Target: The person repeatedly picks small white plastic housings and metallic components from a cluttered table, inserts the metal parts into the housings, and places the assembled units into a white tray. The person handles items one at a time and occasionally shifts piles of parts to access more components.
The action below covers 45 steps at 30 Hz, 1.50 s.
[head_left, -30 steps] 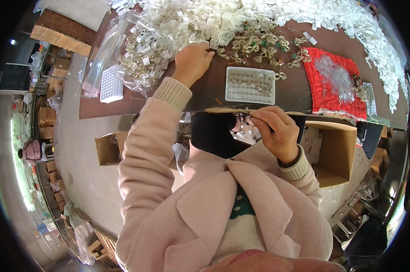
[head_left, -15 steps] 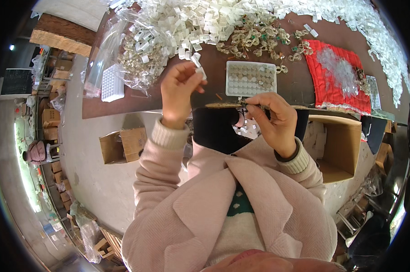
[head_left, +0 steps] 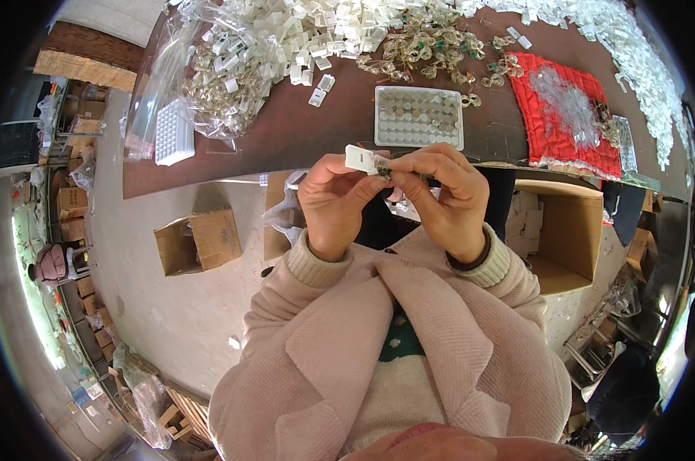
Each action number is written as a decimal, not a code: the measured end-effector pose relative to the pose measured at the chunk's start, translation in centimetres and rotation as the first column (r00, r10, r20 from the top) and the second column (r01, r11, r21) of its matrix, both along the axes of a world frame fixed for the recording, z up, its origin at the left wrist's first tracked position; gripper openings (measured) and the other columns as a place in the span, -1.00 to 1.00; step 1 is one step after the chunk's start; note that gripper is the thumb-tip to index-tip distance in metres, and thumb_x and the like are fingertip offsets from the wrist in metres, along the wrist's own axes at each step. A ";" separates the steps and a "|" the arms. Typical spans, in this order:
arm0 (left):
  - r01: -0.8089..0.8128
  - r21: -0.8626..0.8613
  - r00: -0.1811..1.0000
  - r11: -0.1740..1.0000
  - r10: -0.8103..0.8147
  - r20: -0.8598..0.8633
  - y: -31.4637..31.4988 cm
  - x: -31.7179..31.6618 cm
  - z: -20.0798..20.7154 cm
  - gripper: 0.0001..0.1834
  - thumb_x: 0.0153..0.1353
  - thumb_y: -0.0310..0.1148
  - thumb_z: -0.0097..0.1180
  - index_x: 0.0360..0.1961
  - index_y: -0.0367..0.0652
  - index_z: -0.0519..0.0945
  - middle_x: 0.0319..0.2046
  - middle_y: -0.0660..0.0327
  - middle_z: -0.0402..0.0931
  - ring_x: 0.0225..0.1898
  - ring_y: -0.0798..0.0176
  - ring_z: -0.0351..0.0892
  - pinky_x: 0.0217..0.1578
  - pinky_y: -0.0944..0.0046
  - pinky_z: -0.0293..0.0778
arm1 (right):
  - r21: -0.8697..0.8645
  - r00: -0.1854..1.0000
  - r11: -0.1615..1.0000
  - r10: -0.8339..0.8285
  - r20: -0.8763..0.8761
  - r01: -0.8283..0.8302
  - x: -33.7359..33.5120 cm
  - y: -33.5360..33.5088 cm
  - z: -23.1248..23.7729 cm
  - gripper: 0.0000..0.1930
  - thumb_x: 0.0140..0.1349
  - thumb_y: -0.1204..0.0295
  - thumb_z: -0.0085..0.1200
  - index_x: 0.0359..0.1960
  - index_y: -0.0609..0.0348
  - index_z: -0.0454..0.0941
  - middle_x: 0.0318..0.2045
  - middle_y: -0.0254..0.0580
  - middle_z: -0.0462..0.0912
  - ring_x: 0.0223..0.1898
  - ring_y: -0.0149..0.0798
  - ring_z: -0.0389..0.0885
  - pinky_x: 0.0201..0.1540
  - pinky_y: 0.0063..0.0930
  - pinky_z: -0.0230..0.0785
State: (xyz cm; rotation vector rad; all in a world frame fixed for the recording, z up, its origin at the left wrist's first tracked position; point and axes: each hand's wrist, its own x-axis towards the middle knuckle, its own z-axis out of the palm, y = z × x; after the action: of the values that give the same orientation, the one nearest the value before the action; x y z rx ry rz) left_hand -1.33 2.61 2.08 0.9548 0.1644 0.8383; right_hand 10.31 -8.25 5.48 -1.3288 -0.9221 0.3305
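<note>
Just past the table's near edge, both my hands meet in front of my chest. Between the thumb and fingers of my left hand [head_left: 334, 201] is a small white plastic casing [head_left: 359, 159] with a slot in it. My right hand [head_left: 446, 198] pinches a small part with wires [head_left: 385, 171] against the casing's right end; fingers hide most of it. Beyond them lies a white tray [head_left: 418, 144] with rows of small round silvery discs. Two loose white casings [head_left: 317, 97] rest on the table, left of the tray.
A large heap of white casings [head_left: 309, 34] covers the table's far side. Near it lie coiled wired parts [head_left: 432, 46] and a plastic bag [head_left: 228, 84]. White stacked trays [head_left: 175, 138] stand left, a red cloth [head_left: 543, 131] right. Cardboard boxes [head_left: 570, 238] sit below.
My left hand has come down and right with the white casing, and my right hand has moved slightly left with the wired part. The two now touch. My view has shifted a little.
</note>
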 end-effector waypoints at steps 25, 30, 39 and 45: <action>-0.281 0.151 0.958 0.948 0.266 0.109 -1.8 0.4 -1.3 -0.74 0.29 -0.69 0.16 -0.07 -0.22 0.44 -0.11 -0.08 0.63 -0.16 0.21 0.67 -0.11 0.24 0.64 | 0.059 0.825 0.978 0.199 -0.529 -0.198 -0.8 0.2 0.0 -0.82 0.16 0.75 0.14 -0.25 0.29 0.45 -0.35 -0.30 0.59 -0.33 -0.55 0.59 -0.35 -0.69 0.41; -0.288 0.195 0.957 0.938 0.274 0.095 -1.5 0.4 -1.5 -0.74 0.28 -0.70 0.16 -0.06 -0.24 0.44 -0.13 -0.07 0.63 -0.17 0.20 0.67 -0.12 0.21 0.64 | -0.094 0.965 0.976 0.173 -0.199 -0.194 -0.3 0.1 0.9 -0.80 0.16 0.81 0.10 -0.29 0.27 0.42 -0.34 -0.24 0.57 -0.41 -0.47 0.60 -0.38 -0.64 0.52; -0.075 -0.104 0.995 0.992 0.082 0.063 -1.1 -0.1 -0.8 -0.89 0.41 -0.47 0.10 -0.11 -0.17 0.44 -0.15 0.03 0.64 -0.21 0.20 0.67 -0.23 0.25 0.63 | 0.044 0.700 0.944 0.274 -0.660 -0.328 0.7 1.4 1.0 -0.75 0.15 0.68 0.28 -0.25 0.24 0.43 -0.37 -0.30 0.62 -0.34 -0.54 0.60 -0.32 -0.70 0.48; -0.023 -0.371 0.997 0.928 0.047 0.055 -1.6 0.0 -0.4 -0.89 0.42 -0.43 0.11 -0.10 -0.16 0.47 -0.17 0.04 0.63 -0.18 0.20 0.66 -0.21 0.21 0.65 | 0.077 0.801 0.958 0.275 -0.531 -0.278 -0.2 1.5 -1.0 -0.76 0.16 0.64 0.31 -0.26 0.21 0.46 -0.34 -0.33 0.62 -0.27 -0.55 0.58 -0.22 -0.63 0.47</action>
State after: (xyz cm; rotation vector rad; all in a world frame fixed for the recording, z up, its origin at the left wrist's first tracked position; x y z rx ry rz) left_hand -1.31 0.98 1.67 0.5709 0.2759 0.8324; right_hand 10.11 -6.76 4.44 -1.0157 -0.6279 0.8893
